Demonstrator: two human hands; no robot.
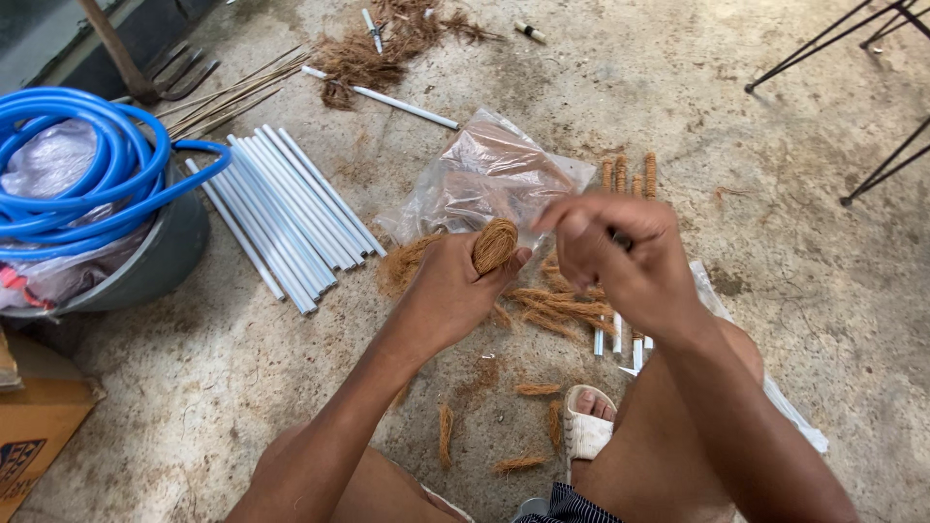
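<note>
Rough concrete floor (756, 194), stained and dusty, fills the view from the head camera, with the person sitting low over it, bare knees at the bottom edge and one foot in a pale sandal (586, 426).

The left hand (450, 291) has its grip closed around a small ball of brown coir twine (495, 244), held above the floor near the middle of the view. The right hand (625, 257) is raised just beside it, fingers pinched narrow on something small; what it pinches cannot be made out.

Under the hands lie a crumpled clear plastic bag (484, 179) and loose tufts of coir fibre (557, 308). Short white tubes partly wrapped in twine (625, 174) stand out beyond the right hand.

To the left, a row of long white plastic tubes (281, 213) lies side by side on the floor, next to a grey bucket (165, 261) with a coiled blue hose (82, 169) on top. A cardboard box (34, 436) sits at the lower left corner.
</note>
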